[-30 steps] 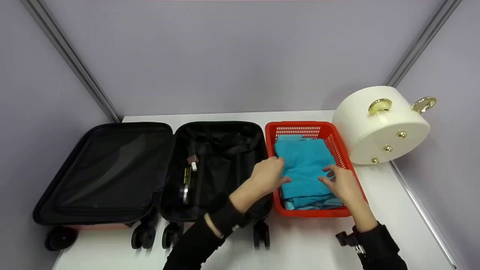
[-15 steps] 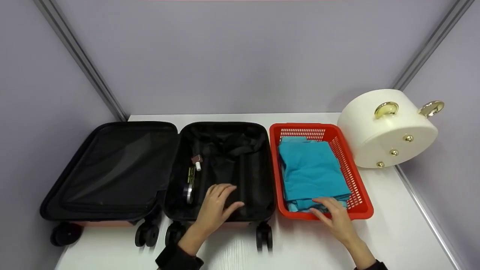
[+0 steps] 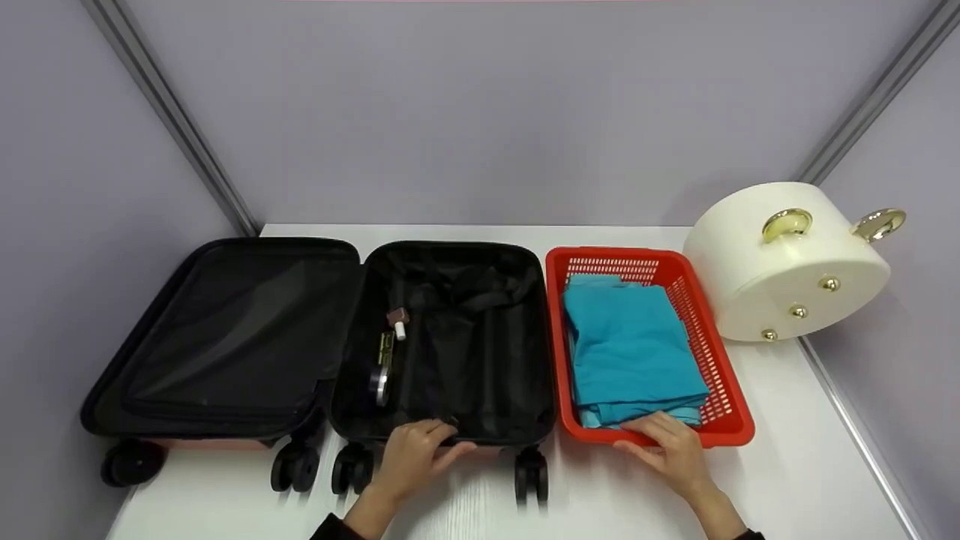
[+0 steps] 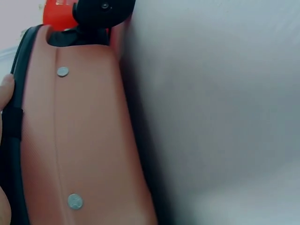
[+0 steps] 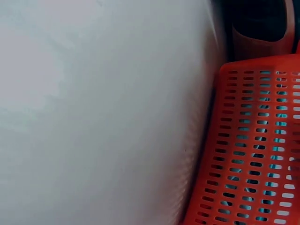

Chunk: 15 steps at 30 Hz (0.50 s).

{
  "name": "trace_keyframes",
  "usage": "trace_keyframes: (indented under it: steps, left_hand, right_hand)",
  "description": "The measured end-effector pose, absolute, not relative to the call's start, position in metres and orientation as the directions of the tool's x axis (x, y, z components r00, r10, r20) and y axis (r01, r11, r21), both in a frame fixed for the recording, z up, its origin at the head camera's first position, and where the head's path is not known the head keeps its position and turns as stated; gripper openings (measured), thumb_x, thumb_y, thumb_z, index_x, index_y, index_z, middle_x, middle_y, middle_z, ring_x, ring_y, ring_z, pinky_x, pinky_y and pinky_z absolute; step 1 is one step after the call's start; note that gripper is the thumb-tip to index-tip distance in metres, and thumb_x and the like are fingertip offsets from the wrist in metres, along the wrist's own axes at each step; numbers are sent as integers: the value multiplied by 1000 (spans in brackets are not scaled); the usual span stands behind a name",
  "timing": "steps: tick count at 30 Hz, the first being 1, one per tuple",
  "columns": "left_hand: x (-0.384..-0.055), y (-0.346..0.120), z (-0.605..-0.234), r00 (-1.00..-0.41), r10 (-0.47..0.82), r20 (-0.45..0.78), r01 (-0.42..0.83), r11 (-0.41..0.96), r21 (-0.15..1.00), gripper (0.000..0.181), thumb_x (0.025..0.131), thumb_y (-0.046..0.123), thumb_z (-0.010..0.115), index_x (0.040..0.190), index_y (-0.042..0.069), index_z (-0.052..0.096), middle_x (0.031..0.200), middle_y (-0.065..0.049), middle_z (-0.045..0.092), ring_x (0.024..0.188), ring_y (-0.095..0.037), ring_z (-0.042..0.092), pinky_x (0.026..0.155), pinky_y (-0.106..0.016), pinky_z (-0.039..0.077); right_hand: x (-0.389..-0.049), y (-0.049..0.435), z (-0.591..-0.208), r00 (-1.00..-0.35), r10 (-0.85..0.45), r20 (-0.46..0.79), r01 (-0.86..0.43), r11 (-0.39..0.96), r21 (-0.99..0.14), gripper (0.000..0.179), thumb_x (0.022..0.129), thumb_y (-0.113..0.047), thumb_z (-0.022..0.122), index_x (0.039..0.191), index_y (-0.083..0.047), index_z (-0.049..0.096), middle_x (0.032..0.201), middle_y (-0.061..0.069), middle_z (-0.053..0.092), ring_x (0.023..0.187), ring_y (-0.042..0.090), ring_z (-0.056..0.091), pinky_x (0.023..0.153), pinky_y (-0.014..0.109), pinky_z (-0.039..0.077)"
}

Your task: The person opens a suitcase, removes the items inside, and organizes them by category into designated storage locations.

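Note:
An open suitcase with a black lining lies spread in two halves; its right half holds a small brown-and-white bottle and a slim dark tube-like item with a silvery end. On that half's near rim rests my left hand, fingers loosely bent over it and thumb apart. Folded blue cloths lie stacked in a red plastic basket. My right hand rests on the basket's near rim, fingertips beside the cloths, thumb in front. The right wrist view shows the basket's slotted wall but no hand.
The suitcase's left half lies flat at the left. A cream round case with gold handles and knobs stands behind the basket at the right. Black wheels jut toward me over the white table. Grey panels rise around it.
Both hands have drawn back toward me: the left from the cloth stack to the suitcase's near rim, the right to the basket's near rim. The cloths now lie flatter in the basket.

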<state>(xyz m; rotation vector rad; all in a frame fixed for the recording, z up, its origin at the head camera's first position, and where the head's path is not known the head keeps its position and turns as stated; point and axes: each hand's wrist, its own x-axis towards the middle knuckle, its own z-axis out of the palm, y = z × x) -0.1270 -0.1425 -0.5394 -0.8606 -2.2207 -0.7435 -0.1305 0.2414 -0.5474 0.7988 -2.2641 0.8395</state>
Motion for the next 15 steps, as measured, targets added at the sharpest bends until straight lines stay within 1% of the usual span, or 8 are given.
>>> trace_keyframes:
  steps: [2,4,10,15]
  left_hand:
    - [-127,-142,-541,-564,369,739,735,633,245,28,74,36,69,65,10,65,61,3,59,52,-8,55,48,-21,45]
    - [-128,-142,-541,-551,368,749,734,641,225,29,74,37,69,63,11,64,60,4,59,51,-8,55,48,-21,45]
    - [-129,-142,-543,-523,357,774,735,649,197,30,74,38,68,62,12,62,58,6,56,48,-7,53,46,-21,44]
    - [-130,-142,-545,-485,353,800,746,645,167,30,73,38,69,61,12,61,58,7,55,47,-5,51,44,-19,42]
  right_hand:
    - [-134,242,-548,-636,-324,700,-705,614,-356,30,57,-19,82,84,-17,69,79,-10,64,70,6,56,69,13,43]
    - [-139,242,-548,-629,-320,708,-708,611,-353,30,56,-19,83,83,-17,69,78,-9,64,70,6,56,69,13,44]
    - [-167,241,-547,-599,-331,729,-732,595,-331,29,57,-20,83,81,-14,69,77,-6,65,69,10,57,69,13,44]
    - [-193,243,-548,-582,-341,738,-744,589,-315,26,58,-22,82,79,-14,69,76,-7,64,69,11,57,67,15,44]
